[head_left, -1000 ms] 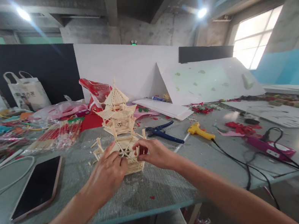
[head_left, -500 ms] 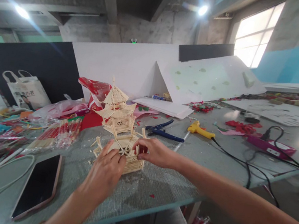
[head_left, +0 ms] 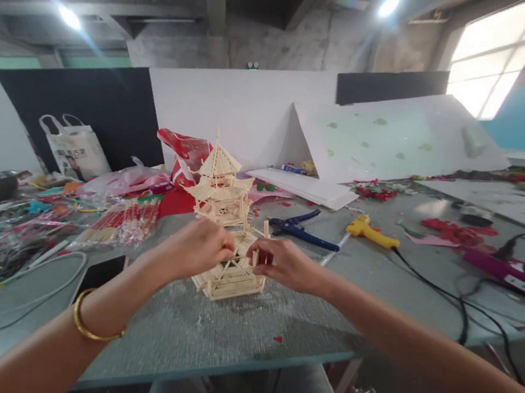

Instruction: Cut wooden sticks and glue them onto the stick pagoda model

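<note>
A pagoda-like tower of thin wooden sticks (head_left: 221,203) stands on the table. In front of it sits a low many-sided base (head_left: 234,284) of the same sticks, with short upright posts. My left hand (head_left: 202,248) reaches over the base's left side, fingers curled down and closed; whatever they pinch is hidden. On the right side, my right hand (head_left: 287,265) has its thumb and fingers closed around an upright post at the base's edge. The fingers partly cover that post.
Blue-handled pliers (head_left: 305,230) and a yellow glue gun (head_left: 371,231) with a black cord lie to the right. A purple power strip (head_left: 513,271) is farther right. Bundled sticks (head_left: 118,225), a phone (head_left: 101,271) and a white cable are on the left.
My left hand has moved from the base's front left to farther over its left side, uncovering the front. My right hand stays at the right edge. The whole view has shifted left.
</note>
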The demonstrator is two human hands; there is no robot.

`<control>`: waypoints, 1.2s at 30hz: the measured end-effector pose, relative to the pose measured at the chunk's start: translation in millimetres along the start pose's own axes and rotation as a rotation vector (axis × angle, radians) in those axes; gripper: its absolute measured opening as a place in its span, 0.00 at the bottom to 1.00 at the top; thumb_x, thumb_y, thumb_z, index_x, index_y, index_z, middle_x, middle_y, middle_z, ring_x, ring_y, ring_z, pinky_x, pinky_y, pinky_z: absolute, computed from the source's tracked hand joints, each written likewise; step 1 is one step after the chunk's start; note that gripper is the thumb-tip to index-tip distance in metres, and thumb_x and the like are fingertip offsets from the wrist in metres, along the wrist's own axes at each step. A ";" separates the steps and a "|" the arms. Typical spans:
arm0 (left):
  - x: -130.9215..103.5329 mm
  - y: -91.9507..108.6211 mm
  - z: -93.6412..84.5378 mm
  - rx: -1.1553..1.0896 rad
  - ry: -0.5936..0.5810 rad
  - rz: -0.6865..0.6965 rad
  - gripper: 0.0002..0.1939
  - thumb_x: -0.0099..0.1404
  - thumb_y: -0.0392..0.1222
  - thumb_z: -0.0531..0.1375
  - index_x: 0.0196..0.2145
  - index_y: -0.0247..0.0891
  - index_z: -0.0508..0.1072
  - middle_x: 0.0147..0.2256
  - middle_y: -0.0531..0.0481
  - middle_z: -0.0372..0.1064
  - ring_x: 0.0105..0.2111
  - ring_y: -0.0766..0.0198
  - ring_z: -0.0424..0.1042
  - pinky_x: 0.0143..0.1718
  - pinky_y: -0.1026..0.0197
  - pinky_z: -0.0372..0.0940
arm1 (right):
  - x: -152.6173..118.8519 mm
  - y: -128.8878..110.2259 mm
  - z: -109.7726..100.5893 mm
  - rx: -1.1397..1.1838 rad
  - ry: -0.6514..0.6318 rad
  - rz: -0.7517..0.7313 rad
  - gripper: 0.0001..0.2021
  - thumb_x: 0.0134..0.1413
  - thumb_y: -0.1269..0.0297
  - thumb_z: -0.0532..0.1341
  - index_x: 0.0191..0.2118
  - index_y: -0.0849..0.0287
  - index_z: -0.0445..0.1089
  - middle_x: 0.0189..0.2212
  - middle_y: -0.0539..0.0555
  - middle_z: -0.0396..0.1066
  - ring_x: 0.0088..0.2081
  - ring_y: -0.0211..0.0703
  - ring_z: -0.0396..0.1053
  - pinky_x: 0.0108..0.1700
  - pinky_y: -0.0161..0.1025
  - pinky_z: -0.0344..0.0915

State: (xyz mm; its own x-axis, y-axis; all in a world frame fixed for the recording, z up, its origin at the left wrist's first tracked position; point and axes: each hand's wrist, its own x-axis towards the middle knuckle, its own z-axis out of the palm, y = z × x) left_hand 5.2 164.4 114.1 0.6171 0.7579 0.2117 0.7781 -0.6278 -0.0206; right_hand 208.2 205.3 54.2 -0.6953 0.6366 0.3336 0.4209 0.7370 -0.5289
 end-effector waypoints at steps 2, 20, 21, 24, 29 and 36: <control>4.5 6.5 8.0 0.075 -0.048 -0.003 0.11 0.59 0.37 0.55 0.25 0.35 0.77 0.23 0.48 0.74 0.23 0.67 0.68 0.25 0.65 0.54 | -0.4 -0.4 -0.7 0.000 0.003 -0.013 0.09 0.46 0.76 0.62 0.36 0.63 0.68 0.23 0.46 0.64 0.25 0.31 0.60 0.28 0.29 0.55; 8.1 15.3 38.6 0.276 -0.008 0.101 0.14 0.57 0.31 0.50 0.23 0.34 0.74 0.22 0.44 0.74 0.22 0.62 0.70 0.28 0.59 0.59 | 3.3 0.4 -1.5 0.039 -0.029 0.039 0.07 0.43 0.77 0.62 0.30 0.62 0.67 0.23 0.45 0.65 0.26 0.31 0.61 0.29 0.28 0.55; 8.0 14.7 39.4 0.278 -0.002 0.106 0.14 0.57 0.31 0.50 0.22 0.34 0.74 0.22 0.45 0.74 0.22 0.62 0.70 0.28 0.58 0.59 | 3.2 0.7 -2.0 0.039 -0.037 0.032 0.06 0.43 0.77 0.62 0.30 0.62 0.67 0.23 0.45 0.65 0.26 0.31 0.61 0.29 0.28 0.55; 7.0 13.4 40.8 0.283 0.020 0.114 0.14 0.58 0.31 0.50 0.22 0.35 0.73 0.22 0.46 0.74 0.22 0.62 0.69 0.29 0.58 0.59 | 2.1 1.8 -3.5 0.039 -0.067 -0.002 0.07 0.43 0.76 0.62 0.32 0.62 0.67 0.24 0.45 0.65 0.26 0.32 0.62 0.29 0.28 0.56; 5.2 12.8 42.8 0.293 0.043 0.119 0.13 0.58 0.30 0.49 0.22 0.35 0.71 0.21 0.46 0.73 0.22 0.63 0.69 0.31 0.57 0.60 | 0.2 4.4 -3.7 0.029 -0.065 -0.041 0.09 0.43 0.79 0.60 0.34 0.62 0.67 0.24 0.46 0.65 0.26 0.32 0.62 0.29 0.28 0.56; 4.3 12.3 47.8 0.298 0.040 0.117 0.12 0.58 0.29 0.49 0.23 0.35 0.70 0.22 0.47 0.72 0.24 0.61 0.70 0.33 0.55 0.61 | 1.9 2.2 -3.8 0.015 -0.057 -0.044 0.07 0.44 0.78 0.60 0.31 0.62 0.67 0.23 0.45 0.64 0.25 0.31 0.61 0.28 0.28 0.55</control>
State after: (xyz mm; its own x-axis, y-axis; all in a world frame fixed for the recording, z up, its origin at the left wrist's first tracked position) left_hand 23.0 168.4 68.0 0.7039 0.6721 0.2296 0.7059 -0.6264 -0.3307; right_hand 210.0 209.0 56.5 -0.7455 0.5891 0.3117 0.3809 0.7603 -0.5262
